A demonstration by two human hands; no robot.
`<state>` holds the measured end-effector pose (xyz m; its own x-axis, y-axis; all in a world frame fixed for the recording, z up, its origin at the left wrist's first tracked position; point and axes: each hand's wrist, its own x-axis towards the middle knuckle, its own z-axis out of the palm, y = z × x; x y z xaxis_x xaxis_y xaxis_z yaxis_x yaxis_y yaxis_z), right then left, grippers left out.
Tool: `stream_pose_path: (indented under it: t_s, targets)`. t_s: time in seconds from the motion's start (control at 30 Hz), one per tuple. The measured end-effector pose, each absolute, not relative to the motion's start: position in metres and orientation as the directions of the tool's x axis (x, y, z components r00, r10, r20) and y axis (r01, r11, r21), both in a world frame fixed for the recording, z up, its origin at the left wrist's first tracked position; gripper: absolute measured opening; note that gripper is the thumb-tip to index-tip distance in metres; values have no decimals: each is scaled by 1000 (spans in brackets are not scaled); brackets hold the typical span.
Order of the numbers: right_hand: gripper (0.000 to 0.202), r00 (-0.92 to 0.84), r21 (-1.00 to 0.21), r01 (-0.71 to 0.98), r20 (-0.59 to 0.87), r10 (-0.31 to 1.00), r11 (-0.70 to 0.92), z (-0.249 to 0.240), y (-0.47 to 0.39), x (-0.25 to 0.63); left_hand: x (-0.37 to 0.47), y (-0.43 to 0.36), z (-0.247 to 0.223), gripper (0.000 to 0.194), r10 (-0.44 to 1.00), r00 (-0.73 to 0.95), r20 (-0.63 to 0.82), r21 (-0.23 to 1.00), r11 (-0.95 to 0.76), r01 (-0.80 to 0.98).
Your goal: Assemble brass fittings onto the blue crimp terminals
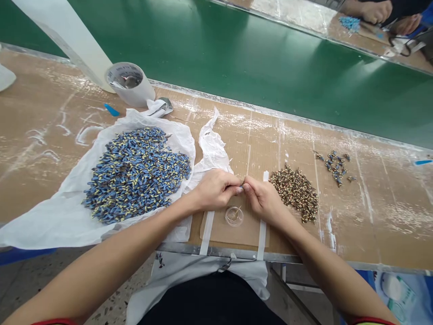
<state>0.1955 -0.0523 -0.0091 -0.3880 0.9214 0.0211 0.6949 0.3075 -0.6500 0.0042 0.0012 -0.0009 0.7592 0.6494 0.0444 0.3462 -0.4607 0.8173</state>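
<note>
- Small bluish piece (241, 185): between the two hands, above the surface (399, 243), mostly hidden by fingertips.
- Left hand (216, 189): grip pinched on the piece; right hand (265, 199): grip pinched on it from the other side.
- Clear round dish (233, 223) just nearer the body, thin stick (238, 211) in it.
- Brown-and-tan pile (294, 194) right.
- Blue-and-yellow pile (135, 174) left, on white sheet (57, 216).
- Beyond: green belt (219, 58).

I see blue and yellow mixed with something darker in my big heap (135, 176) on white paper (57, 221), seemingly brown and gold speckles in my small pile (294, 193), tan cardboard (358, 225), a green belt (219, 58).
</note>
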Motion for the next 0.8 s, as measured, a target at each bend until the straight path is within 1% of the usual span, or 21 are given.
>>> stream_pose_path:
  t_s: [0.1,0.2,0.3,0.4,0.47,0.6,0.8]
  targets:
    - [32,-395,-610,724,14,919,321,-11,-53,195,5,0,0,28,652,758,8,836,-420,353]
    - [32,-378,-611,727,23,926,312,-13,-54,194,4,-1,1,27,656,755,-8,849,-395,352]
    - [33,-347,-661,694,40,937,285,-14,-54,193,4,0,1,27,655,755,4,850,-401,343]
    - [36,-309,-764,602,44,950,231,-14,-52,193,3,3,1,29,654,756,13,853,-402,333]
    - [39,-284,-811,551,40,958,197,-14,-51,193,4,6,1,32,654,757,15,856,-400,329]
    - [41,-246,-830,531,45,968,173,-13,-51,193,3,8,3,33,645,764,12,848,-411,333]
    - [41,-248,-831,530,37,968,168,-10,-50,194,1,7,2,28,628,778,7,838,-429,338]
